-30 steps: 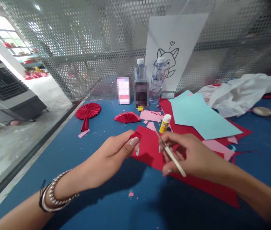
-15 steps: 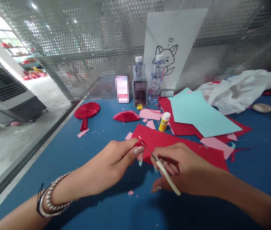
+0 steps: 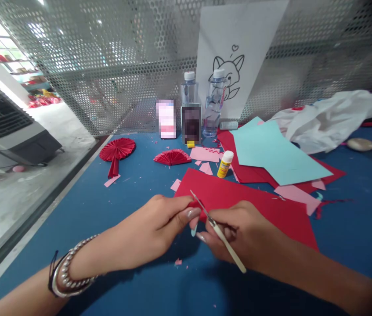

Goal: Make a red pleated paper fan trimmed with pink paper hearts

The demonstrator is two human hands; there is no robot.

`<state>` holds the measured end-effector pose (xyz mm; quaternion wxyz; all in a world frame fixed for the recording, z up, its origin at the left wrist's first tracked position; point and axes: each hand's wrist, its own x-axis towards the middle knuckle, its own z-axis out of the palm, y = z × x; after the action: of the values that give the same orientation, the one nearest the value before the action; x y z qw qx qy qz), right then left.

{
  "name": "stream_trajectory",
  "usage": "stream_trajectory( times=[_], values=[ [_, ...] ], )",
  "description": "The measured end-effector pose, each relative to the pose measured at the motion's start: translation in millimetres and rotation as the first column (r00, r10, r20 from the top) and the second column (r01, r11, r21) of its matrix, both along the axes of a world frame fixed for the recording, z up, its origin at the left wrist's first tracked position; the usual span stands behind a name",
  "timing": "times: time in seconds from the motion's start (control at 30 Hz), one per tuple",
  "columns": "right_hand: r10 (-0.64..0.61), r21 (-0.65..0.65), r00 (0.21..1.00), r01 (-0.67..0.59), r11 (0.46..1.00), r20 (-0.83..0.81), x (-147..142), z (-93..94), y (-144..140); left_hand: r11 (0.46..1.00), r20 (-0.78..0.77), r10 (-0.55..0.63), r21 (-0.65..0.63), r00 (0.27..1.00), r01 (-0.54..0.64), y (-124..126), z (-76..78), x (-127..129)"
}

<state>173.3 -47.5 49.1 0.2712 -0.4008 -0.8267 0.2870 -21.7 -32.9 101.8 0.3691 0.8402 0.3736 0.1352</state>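
Observation:
My left hand (image 3: 159,221) pinches a small folded piece of red paper (image 3: 194,204) between thumb and fingers, just above the blue table (image 3: 106,272). My right hand (image 3: 238,232) grips small scissors (image 3: 217,230) with cream handles; their thin blades point up and left, right at the red piece. Both hands meet over the near edge of a large red sheet (image 3: 245,197) lying flat on the table.
Two red pleated paper fans (image 3: 117,150) (image 3: 171,157), a glue bottle (image 3: 225,164), a light blue sheet (image 3: 278,153), pink scraps (image 3: 205,154), two water bottles (image 3: 188,90) (image 3: 215,98), a fox drawing (image 3: 230,61) on the mesh wall and a white plastic bag (image 3: 334,116) lie beyond.
Both hands came nearer to me and closer together. The scissors' blades swung from beside the red piece to right against it. The large red sheet now lies flatter.

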Motion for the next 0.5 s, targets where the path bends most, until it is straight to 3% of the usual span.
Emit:
stream_trajectory(
  times=[0.27, 0.5],
  values=[
    [-0.032, 0.032, 0.996, 0.035, 0.999, -0.078, -5.5, -7.3, -1.9, 0.994, 0.015, 0.009, -0.11, 1.0, -0.007, 4.4, -0.8, 0.0],
    [-0.029, 0.026, 0.998, 0.031, 0.999, -0.056, -5.4, -9.9, -1.2, 0.994, -0.037, 0.025, -0.105, 0.999, -0.029, 6.0, -0.4, -2.2]
  ],
)
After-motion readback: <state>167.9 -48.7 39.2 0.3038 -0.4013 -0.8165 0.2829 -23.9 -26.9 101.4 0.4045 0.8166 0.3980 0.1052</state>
